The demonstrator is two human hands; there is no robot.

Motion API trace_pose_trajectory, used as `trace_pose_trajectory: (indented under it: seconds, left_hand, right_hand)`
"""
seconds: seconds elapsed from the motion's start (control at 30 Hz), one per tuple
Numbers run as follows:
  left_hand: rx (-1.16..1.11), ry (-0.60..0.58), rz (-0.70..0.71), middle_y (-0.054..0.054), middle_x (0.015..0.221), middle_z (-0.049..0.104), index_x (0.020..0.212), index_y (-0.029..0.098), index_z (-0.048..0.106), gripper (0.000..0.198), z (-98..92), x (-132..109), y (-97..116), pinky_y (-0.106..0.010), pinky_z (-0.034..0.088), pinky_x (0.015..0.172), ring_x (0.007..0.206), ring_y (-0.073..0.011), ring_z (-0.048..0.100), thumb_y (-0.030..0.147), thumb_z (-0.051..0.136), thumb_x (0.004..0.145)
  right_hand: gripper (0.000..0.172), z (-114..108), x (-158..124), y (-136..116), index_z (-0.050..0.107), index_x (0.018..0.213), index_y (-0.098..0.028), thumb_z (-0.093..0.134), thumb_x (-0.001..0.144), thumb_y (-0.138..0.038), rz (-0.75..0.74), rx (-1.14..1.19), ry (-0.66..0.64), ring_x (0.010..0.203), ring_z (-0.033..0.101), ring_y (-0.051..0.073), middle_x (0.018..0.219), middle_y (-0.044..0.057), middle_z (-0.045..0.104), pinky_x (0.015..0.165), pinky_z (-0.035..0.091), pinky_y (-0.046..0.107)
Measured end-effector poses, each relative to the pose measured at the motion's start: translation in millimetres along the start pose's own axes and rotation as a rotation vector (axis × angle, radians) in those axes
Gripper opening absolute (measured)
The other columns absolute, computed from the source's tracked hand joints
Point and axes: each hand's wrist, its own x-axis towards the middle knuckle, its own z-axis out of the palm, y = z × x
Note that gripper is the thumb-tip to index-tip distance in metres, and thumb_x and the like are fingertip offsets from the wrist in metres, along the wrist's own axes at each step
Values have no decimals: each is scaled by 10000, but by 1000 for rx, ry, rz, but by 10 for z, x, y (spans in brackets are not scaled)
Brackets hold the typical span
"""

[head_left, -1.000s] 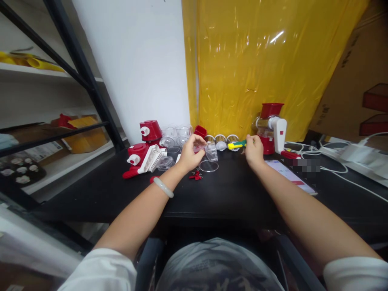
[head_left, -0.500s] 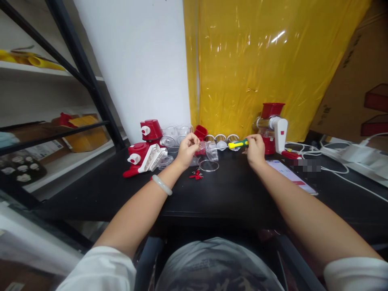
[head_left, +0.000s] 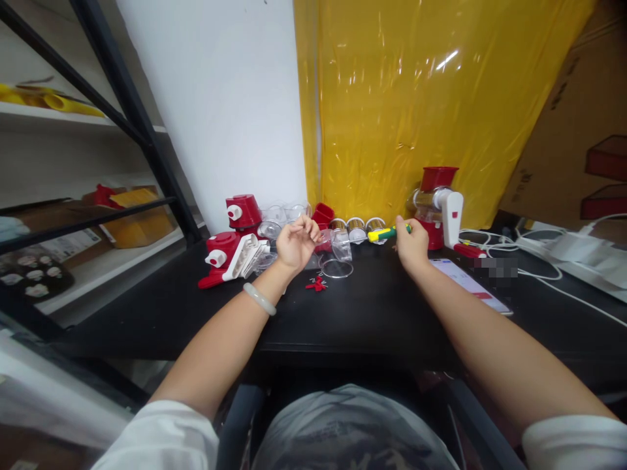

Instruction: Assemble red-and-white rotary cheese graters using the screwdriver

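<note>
My right hand (head_left: 411,245) grips a yellow and green screwdriver (head_left: 383,234) that points left. Its thin shaft reaches toward a clear plastic part (head_left: 341,246) with a reddish, see-through left end. At that end is my left hand (head_left: 297,244), its fingers apart and loosely curved; I cannot tell whether the fingertips touch the part. A clear round rim (head_left: 336,266) shows just below the part. Small red pieces with screws (head_left: 317,283) lie in front of it on the black table (head_left: 343,320).
Red and white grater bodies (head_left: 223,251) and clear plastic pieces (head_left: 269,228) stand at the left. Metal drums (head_left: 356,228) and a red hopper (head_left: 323,214) sit behind. To the right are an assembled drum grater (head_left: 439,209), a phone (head_left: 473,287), white cables and a power strip (head_left: 573,245).
My left hand has loosened, its fingers spreading and shifting slightly left. My right hand's grip on the screwdriver has changed, with the thumb now raised along the handle.
</note>
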Motion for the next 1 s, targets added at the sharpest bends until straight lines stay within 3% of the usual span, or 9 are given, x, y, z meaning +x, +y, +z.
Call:
trace_pose_trajectory:
  seconds: [0.17, 0.3, 0.47, 0.6, 0.83, 1.0]
  left_hand:
    - [-33, 41, -45, -10, 600, 340, 601, 187, 387, 233, 6, -2, 26, -277, 397, 578, 558, -126, 377, 360, 442, 748]
    - [-51, 56, -69, -6, 597, 310, 593, 189, 365, 279, 8, -2, 43, -278, 381, 558, 542, -124, 353, 384, 422, 784]
    - [-67, 45, -82, -4, 584, 303, 581, 188, 364, 319, 19, -4, 60, -272, 372, 543, 528, -121, 341, 396, 393, 821]
    - [-81, 80, -103, 0, 578, 297, 581, 190, 352, 323, 32, -3, 71, -267, 381, 542, 521, -120, 339, 385, 377, 836]
    - [-122, 34, -103, 1, 572, 328, 615, 180, 432, 219, -29, 15, 53, -243, 401, 537, 521, -114, 357, 315, 406, 786]
    - [-124, 31, -101, 10, 559, 346, 648, 176, 469, 142, -44, 20, 49, -228, 401, 541, 518, -104, 361, 278, 439, 741]
  right_hand:
    - [407, 0, 0, 21, 467, 672, -226, 415, 899, -559, -30, -12, -13, 558, 510, 153, 533, -31, 473, 582, 382, 284]
    - [307, 29, 16, 75, 485, 726, -231, 404, 903, -468, 12, 84, -39, 503, 497, 148, 516, -45, 465, 543, 382, 283]
    - [150, 43, 7, 90, 523, 800, -229, 405, 835, -315, 61, 224, -92, 454, 505, 138, 566, -47, 510, 475, 384, 271]
    - [140, 41, -9, 58, 541, 809, -223, 411, 765, -254, 62, 269, -97, 443, 504, 137, 582, -43, 520, 448, 385, 268]
    - [98, 39, -7, 13, 525, 788, -224, 487, 777, -314, 78, 249, -57, 437, 499, 124, 592, -50, 520, 435, 382, 260]
    - [197, 23, -11, -13, 520, 787, -225, 552, 807, -418, 73, 168, -45, 392, 480, 126, 492, -81, 463, 453, 383, 265]
